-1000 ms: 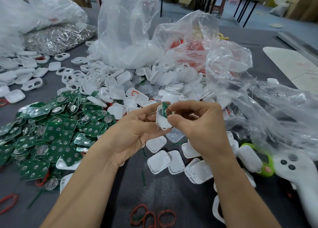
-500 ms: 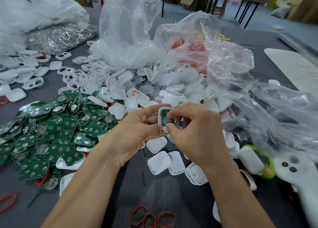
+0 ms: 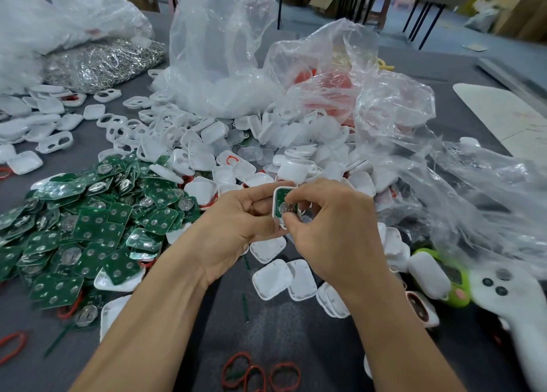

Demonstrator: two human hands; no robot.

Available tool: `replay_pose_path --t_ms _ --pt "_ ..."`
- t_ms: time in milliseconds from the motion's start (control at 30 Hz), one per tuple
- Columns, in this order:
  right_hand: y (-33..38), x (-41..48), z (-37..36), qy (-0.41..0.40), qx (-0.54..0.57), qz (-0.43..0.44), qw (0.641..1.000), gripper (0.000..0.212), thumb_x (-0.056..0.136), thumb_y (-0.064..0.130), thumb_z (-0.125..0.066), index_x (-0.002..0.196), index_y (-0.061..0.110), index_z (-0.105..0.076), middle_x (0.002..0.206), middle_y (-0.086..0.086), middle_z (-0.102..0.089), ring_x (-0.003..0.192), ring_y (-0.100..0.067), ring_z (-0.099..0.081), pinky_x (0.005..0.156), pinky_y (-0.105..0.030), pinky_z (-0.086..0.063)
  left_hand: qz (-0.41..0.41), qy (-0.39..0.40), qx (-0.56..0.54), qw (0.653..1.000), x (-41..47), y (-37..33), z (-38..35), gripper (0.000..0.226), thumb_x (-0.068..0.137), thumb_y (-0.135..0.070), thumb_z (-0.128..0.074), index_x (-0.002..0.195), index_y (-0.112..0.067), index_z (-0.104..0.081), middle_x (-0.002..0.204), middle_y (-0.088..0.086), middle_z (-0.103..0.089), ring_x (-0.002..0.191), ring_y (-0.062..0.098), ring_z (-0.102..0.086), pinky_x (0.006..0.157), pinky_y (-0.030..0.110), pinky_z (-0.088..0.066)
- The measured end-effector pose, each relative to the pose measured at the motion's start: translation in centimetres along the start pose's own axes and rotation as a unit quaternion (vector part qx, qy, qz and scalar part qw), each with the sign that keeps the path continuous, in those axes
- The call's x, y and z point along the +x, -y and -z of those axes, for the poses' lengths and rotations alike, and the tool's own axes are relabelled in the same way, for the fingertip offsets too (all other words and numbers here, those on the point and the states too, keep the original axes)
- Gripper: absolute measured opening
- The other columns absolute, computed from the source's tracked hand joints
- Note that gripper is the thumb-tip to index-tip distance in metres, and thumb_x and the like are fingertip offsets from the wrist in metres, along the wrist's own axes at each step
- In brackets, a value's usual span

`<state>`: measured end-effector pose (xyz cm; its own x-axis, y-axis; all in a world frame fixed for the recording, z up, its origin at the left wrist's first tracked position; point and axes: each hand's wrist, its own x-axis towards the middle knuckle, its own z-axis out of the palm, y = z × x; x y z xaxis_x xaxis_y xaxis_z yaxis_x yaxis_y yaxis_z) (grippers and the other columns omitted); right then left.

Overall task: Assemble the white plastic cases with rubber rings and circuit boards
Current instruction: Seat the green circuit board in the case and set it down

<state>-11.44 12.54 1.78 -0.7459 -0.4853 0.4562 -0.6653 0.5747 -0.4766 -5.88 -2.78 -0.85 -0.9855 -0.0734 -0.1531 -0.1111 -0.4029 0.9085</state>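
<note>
Red rings point(image 3: 260, 374) lie loose on the grey table point(image 3: 266, 332) at the near edge, the frame cutting off the lowest ones; both forearms run up from there to the middle of the view; the left hand point(image 3: 233, 226) grips a white case point(image 3: 274, 202) from its left side, fingers curled behind it and out of sight; the right hand point(image 3: 334, 232) pinches the same case from the right, forefinger above and thumb below, covering its right half; a green board point(image 3: 280, 206) sits inside the case, only its left part and a bit of a metal disc showing between the fingertips; whether it is fully seated cannot be told; the case is held above the table, over a few white shells point(image 3: 272, 277); to the left spreads a heap of boards point(image 3: 88, 220); at the right edge a white controller point(image 3: 521, 303) is partly cut off; beyond the hands is a heap of cases point(image 3: 236, 155); further back, a clear bag point(image 3: 219, 51) holds white parts blurred by the plastic, a second bag point(image 3: 334, 87) holds something red, and a third point(image 3: 100, 63) holds small metal pieces.
</note>
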Motion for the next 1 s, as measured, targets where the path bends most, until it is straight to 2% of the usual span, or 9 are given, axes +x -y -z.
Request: replay_pose_path --t_ms 133,267,367,533,733,1000 --pt "0.06 -0.09 -0.06 -0.011 -0.003 0.013 1.0 0.017 0.07 0.014 -0.089 0.082 0.022 -0.079 0.074 0.007 -0.069 0.067 -0.011 -0.057 0.064 -0.026 -0.05 0.001 0.001 -0.001 1.0 -0.04 -0.03 0.02 0.057 0.085 0.025 -0.056 0.132 -0.005 -0.065 0.119 0.021 -0.073 0.1 0.023 -0.074 0.093 0.032 -0.06" --pt "-0.15 -0.03 -0.03 -0.019 0.022 0.006 1.0 0.018 0.071 0.014 -0.087 0.085 0.023 -0.08 0.077 0.009 -0.071 0.067 -0.007 -0.057 0.066 -0.025 -0.053 -0.003 0.002 -0.007 1.0 -0.09 -0.05 0.1 0.054 0.087 0.024 -0.056 0.131 -0.005 -0.066 0.118 0.019 -0.074 0.105 0.023 -0.073 0.09 0.03 -0.06" --pt "-0.19 0.0 0.1 -0.014 0.034 -0.002 0.999 0.021 0.071 0.015 -0.086 0.09 0.024 -0.081 0.081 0.01 -0.072 0.068 -0.007 -0.059 0.067 -0.029 -0.056 -0.001 -0.002 -0.013 1.0 -0.06 -0.19 0.15 0.053 0.087 0.022 -0.057 0.132 -0.006 -0.066 0.12 0.02 -0.073 0.108 0.025 -0.072 0.091 0.03 -0.06" --pt "0.14 -0.13 0.03 -0.017 -0.005 0.003 1.0 0.016 0.074 0.016 -0.083 0.088 0.023 -0.08 0.079 0.006 -0.072 0.072 -0.015 -0.063 0.067 -0.037 -0.058 0.003 -0.011 -0.012 1.0 -0.04 -0.15 -0.08 0.055 0.088 0.026 -0.054 0.132 -0.004 -0.064 0.12 0.022 -0.072 0.105 0.027 -0.071 0.093 0.033 -0.059" --pt "0.71 -0.35 -0.22 -0.024 -0.05 0.005 0.998 0.017 0.072 0.016 -0.083 0.086 0.024 -0.079 0.079 0.007 -0.071 0.076 -0.017 -0.064 0.067 -0.029 -0.052 0.0 -0.021 0.004 1.0 -0.16 -0.18 -0.32 0.057 0.085 0.028 -0.054 0.13 -0.004 -0.066 0.116 0.021 -0.074 0.098 0.026 -0.071 0.094 0.034 -0.059" --pt "0.34 -0.28 -0.46 -0.015 -0.017 0.022 0.999 0.014 0.073 0.008 -0.084 0.081 0.018 -0.078 0.077 0.002 -0.071 0.07 -0.02 -0.065 0.066 -0.038 -0.057 0.002 -0.025 0.011 1.0 -0.28 -0.18 -0.35 0.058 0.085 0.029 -0.054 0.132 -0.003 -0.065 0.117 0.023 -0.073 0.103 0.027 -0.071 0.095 0.035 -0.059"
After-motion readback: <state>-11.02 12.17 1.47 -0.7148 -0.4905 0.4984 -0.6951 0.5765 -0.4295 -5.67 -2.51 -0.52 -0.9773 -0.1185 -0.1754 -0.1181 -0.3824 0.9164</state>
